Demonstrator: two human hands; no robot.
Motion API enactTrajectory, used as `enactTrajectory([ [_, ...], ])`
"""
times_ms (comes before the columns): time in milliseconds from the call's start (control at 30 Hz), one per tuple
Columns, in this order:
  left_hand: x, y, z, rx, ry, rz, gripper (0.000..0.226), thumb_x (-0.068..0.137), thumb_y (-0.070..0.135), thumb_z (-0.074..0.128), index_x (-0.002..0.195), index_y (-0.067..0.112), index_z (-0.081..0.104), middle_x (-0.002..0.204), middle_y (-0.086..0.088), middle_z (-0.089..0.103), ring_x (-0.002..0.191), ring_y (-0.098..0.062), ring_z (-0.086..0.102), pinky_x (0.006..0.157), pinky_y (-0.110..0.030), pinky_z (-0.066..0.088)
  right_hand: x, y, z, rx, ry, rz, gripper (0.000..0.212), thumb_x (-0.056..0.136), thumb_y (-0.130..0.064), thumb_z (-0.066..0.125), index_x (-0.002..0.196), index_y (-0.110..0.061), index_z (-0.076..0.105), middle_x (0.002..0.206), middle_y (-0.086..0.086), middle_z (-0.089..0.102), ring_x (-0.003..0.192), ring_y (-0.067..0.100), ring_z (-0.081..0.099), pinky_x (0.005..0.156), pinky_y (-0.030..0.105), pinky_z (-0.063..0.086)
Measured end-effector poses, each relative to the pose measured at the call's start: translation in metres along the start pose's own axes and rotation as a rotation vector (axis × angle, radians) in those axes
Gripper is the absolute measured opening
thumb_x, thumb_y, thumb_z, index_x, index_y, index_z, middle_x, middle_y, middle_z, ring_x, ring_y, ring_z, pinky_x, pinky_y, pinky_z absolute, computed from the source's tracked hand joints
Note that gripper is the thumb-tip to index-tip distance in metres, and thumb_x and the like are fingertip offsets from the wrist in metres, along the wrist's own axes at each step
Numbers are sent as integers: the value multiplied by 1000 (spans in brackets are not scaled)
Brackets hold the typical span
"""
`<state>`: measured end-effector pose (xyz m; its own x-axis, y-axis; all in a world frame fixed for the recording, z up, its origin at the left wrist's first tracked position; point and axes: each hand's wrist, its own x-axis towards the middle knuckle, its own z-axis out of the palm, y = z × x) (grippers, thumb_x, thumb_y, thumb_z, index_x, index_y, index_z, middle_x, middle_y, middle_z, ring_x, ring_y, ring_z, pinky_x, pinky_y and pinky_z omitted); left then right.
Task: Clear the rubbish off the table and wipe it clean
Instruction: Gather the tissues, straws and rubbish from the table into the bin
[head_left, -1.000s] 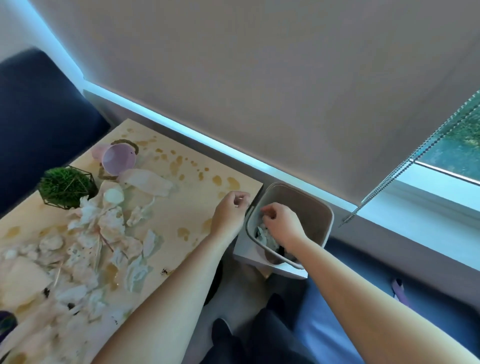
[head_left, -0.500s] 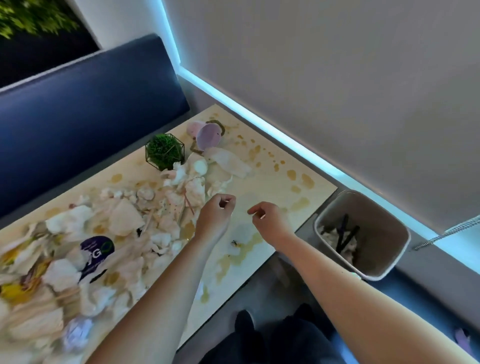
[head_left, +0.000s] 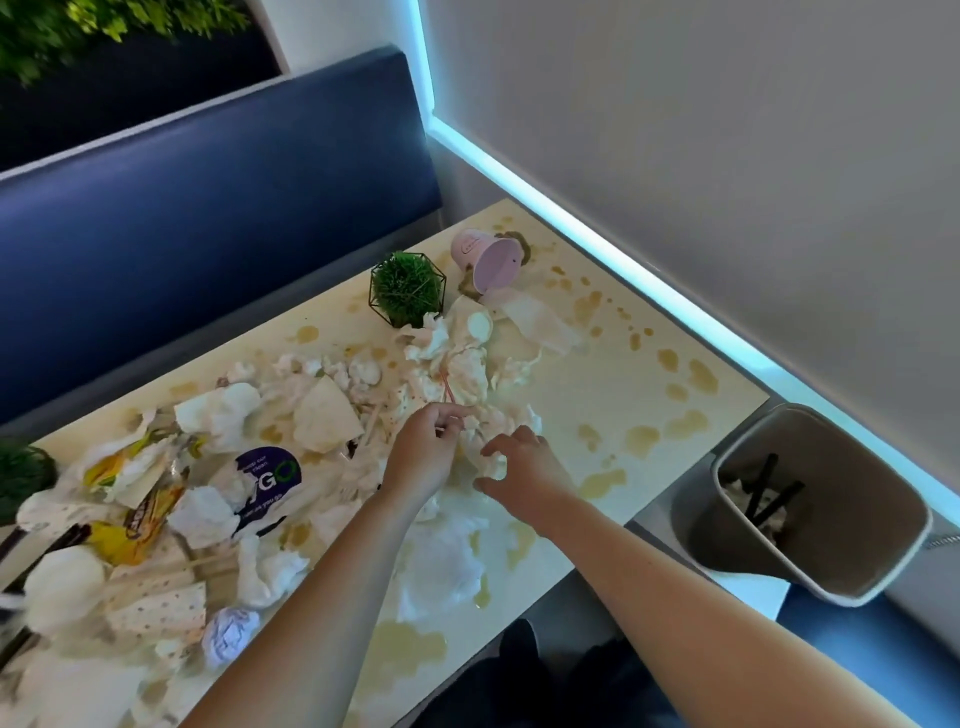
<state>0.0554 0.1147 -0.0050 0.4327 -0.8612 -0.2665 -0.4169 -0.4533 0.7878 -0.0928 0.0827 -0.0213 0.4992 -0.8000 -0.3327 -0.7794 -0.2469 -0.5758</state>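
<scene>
Both hands are gathering crumpled white tissue (head_left: 475, 374): left hand (head_left: 423, 451) pinching a wad, right hand (head_left: 519, 462) fingers curling around another. Soft, light, probably damp; grasp bunched centres.

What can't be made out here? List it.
Head view only:
- Table: its left and near ends are cut off by the frame.
- Bin: its wall hides what lies deep inside.
- Left hand, right hand: the tissues beneath are hidden by the hands.
</scene>
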Motion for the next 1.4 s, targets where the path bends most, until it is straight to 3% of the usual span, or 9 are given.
enactTrajectory([
  [167, 9, -7, -4, 102, -41, 82, 24, 98, 12, 49, 105, 32, 62, 110, 7, 58, 95, -5, 57, 72, -16, 41, 4, 9, 12, -84, -6, 17, 32, 89, -33, 67, 119, -25, 61, 122, -1, 50, 118, 19, 45, 88, 31, 46],
  [433, 20, -2, 13, 433, -195, 224, 53, 93, 7, 56, 139, 30, 45, 141, 1, 37, 131, -22, 33, 100, -31, 39, 5, 18, -3, 280, 219, 114, 8, 78, -19, 58, 82, -18, 51, 83, -6, 51, 75, 17, 50, 60, 32, 42],
  [533, 23, 1, 26, 557, -240, 302, 61, 90, 15, 63, 143, 32, 40, 145, 4, 35, 133, -24, 30, 107, -36, 36, 10, 22, -12, 336, 252, 153, 20, 79, -19, 57, 98, -21, 51, 91, -8, 53, 82, 19, 53, 61, 33, 45],
  [667, 31, -1, 43, 689, -253, 317, 54, 91, 27, 63, 141, 31, 44, 142, 3, 39, 131, -27, 33, 108, -37, 33, 24, 33, -20, 92, 109, 163, 62, 89, -21, 54, 148, -26, 33, 133, 3, 51, 121, 24, 47, 97, 38, 45],
  [733, 35, 1, 48, 657, -242, 294, 46, 93, 25, 59, 138, 29, 47, 138, 1, 41, 129, -27, 37, 99, -38, 42, 28, 39, -22, -19, 41, 153, 63, 96, -26, 52, 153, -25, 25, 141, 6, 45, 130, 26, 40, 105, 36, 38],
  [1000, 46, -3, 58, 592, -234, 265, 37, 90, 19, 64, 126, 20, 55, 122, -4, 45, 116, -25, 48, 89, -42, 48, 34, 50, -23, -49, 82, 113, 36, 97, -31, 54, 132, -27, 50, 128, 3, 49, 119, 22, 45, 98, 34, 41],
  [1167, 47, 1, 62, 431, -235, 261, 30, 88, 17, 69, 115, 12, 56, 115, -6, 50, 107, -24, 51, 84, -28, 42, 38, 51, -30, 8, 74, 115, 28, 96, -28, 57, 123, -22, 59, 125, 2, 46, 118, 21, 44, 94, 30, 41],
  [1267, 44, 9, 64, 232, -243, 141, 41, 87, 14, 70, 123, 10, 52, 123, -8, 49, 114, -22, 52, 87, -22, 40, 41, 48, -32, 60, 64, 147, 24, 94, -25, 59, 117, -18, 64, 124, 2, 51, 118, 21, 48, 95, 31, 41],
  [1400, 42, 30, 62, -29, -275, -90, 56, 88, 8, 60, 141, 15, 43, 135, -5, 46, 123, -20, 48, 94, -25, 40, 42, 43, -38, 321, 117, 228, 21, 91, -22, 66, 110, -14, 66, 109, -1, 60, 94, 15, 55, 76, 24, 40],
])
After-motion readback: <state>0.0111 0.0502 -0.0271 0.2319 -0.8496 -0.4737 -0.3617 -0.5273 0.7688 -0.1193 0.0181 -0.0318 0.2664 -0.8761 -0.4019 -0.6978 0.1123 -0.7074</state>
